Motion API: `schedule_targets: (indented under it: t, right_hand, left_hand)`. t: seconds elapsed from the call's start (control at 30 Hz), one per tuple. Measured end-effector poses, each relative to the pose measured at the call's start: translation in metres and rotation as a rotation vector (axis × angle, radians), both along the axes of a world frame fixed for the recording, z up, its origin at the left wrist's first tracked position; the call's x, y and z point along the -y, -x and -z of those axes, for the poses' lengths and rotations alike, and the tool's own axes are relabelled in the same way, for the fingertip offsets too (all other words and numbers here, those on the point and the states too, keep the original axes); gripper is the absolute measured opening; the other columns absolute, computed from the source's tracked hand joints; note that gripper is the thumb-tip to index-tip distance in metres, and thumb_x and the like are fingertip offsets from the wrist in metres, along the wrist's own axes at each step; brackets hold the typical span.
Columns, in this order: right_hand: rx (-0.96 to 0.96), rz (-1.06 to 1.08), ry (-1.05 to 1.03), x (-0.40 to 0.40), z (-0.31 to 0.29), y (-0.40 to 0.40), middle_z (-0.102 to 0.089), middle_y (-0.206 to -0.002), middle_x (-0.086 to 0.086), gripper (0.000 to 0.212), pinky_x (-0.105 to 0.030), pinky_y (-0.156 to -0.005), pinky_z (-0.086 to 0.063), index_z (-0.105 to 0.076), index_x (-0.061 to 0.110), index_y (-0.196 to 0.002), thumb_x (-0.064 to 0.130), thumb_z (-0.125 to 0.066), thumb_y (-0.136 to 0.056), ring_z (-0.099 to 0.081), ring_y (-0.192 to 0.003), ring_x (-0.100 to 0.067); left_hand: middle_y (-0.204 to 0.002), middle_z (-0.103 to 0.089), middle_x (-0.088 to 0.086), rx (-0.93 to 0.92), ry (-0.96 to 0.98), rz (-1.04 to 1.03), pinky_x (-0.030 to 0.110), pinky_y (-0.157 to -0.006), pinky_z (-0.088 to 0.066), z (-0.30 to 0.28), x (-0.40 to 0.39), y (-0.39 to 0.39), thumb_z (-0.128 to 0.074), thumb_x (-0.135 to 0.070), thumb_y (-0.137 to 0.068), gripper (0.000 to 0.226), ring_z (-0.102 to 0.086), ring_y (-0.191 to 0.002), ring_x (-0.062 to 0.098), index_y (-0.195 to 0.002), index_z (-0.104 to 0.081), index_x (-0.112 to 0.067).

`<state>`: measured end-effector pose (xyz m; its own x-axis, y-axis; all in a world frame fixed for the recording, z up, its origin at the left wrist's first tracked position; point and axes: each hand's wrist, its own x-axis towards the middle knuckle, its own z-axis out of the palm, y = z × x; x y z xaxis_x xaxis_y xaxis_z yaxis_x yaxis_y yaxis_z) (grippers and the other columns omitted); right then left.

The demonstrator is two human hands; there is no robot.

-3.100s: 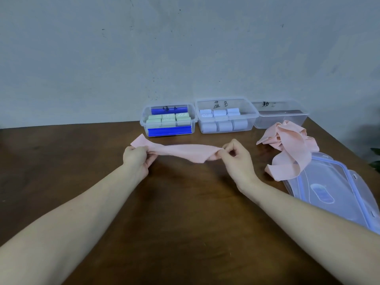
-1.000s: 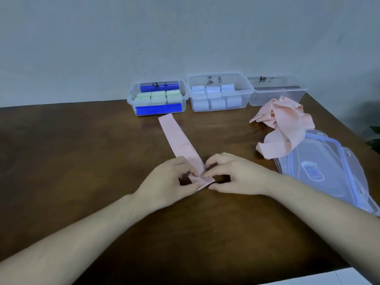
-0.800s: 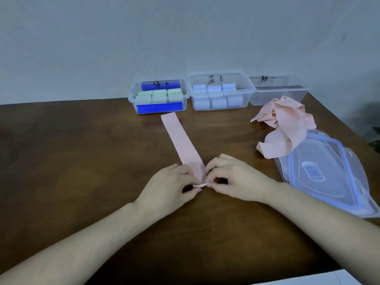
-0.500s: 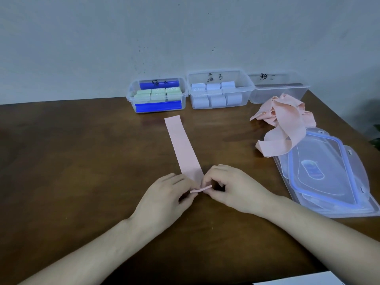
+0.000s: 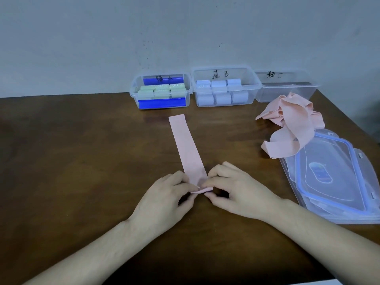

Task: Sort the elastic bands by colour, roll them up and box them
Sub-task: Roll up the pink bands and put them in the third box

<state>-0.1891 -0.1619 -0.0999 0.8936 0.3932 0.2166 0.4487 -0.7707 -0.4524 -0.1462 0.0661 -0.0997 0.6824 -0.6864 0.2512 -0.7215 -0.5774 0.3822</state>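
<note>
Already green and blue rolls boxed; left hand (image 5: 164, 200) and right hand (image 5: 236, 194) pinch the flat pink elastic band (image 5: 188, 149) at mid-table, first turn started; pink pile (image 5: 292, 124) unrolled, clear pink-labelled box (image 5: 287, 93) looks empty.

Two bare forearms and hands, seen from above

The left hand (image 5: 164, 197) and right hand (image 5: 236, 194) are uncovered, and both forearms run bare from the wrist down to the lower edge of the view, with no sleeve or cuff showing along them. Fingers (image 5: 218, 167) are slender, with short nails that look unpainted, though the picture is too soft to be sure. No ring, watch, bracelet or glove shows on either side.
</note>
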Motion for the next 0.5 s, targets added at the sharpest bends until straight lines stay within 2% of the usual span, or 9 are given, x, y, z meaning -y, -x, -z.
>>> schedule_targets:
  t: [0.07,0.17,0.27,0.37,0.5]
  right_hand:
    - [-0.013,-0.018,-0.009,-0.002,0.0,-0.001,-0.058,-0.111,0.023,0.022,-0.017,-0.08,-0.048,-0.07,0.033,-0.118,0.032,-0.061,-0.097,-0.048,-0.099,-0.002]
    - [-0.045,-0.004,-0.053,-0.003,0.0,-0.006,-0.06,-0.111,0.024,0.023,-0.014,-0.084,-0.048,-0.071,0.033,-0.116,0.035,-0.056,-0.099,-0.051,-0.102,0.001]
    - [-0.037,0.009,-0.049,-0.003,0.003,-0.012,-0.059,-0.11,0.021,0.021,-0.021,-0.087,-0.05,-0.071,0.032,-0.113,0.033,-0.055,-0.1,-0.052,-0.103,-0.003]
    - [-0.015,0.021,-0.011,-0.004,0.005,-0.016,-0.056,-0.107,0.02,0.019,-0.024,-0.085,-0.05,-0.073,0.032,-0.112,0.031,-0.058,-0.1,-0.049,-0.102,-0.004]
    - [0.005,0.023,-0.024,-0.001,0.002,-0.019,-0.055,-0.109,0.024,0.02,-0.013,-0.081,-0.046,-0.071,0.034,-0.114,0.037,-0.064,-0.095,-0.048,-0.102,0.001]
  left_hand:
    - [-0.095,-0.057,-0.016,-0.014,0.009,-0.019,0.023,-0.068,-0.053,-0.001,0.002,-0.002,-0.055,-0.04,-0.093,0.026,-0.055,-0.076,0.006,-0.103,-0.076,-0.029]
    - [-0.099,-0.059,-0.017,-0.058,0.041,-0.041,0.013,-0.068,-0.047,-0.002,0.003,-0.003,-0.052,-0.044,-0.093,0.029,-0.053,-0.076,0.002,-0.103,-0.074,-0.029]
    - [-0.104,-0.059,-0.017,-0.052,0.049,-0.041,0.003,-0.069,-0.039,-0.002,0.002,-0.003,-0.053,-0.046,-0.093,0.026,-0.046,-0.074,-0.008,-0.103,-0.07,-0.028]
    - [-0.101,-0.06,-0.015,-0.036,0.043,-0.025,0.003,-0.072,-0.039,-0.001,0.002,-0.006,-0.06,-0.04,-0.091,0.021,-0.046,-0.075,-0.005,-0.1,-0.073,-0.027]
    - [-0.1,-0.062,-0.016,-0.056,0.037,-0.009,0.0,-0.071,-0.037,-0.002,0.002,-0.012,-0.062,-0.038,-0.092,0.02,-0.045,-0.071,-0.007,-0.101,-0.076,-0.027]
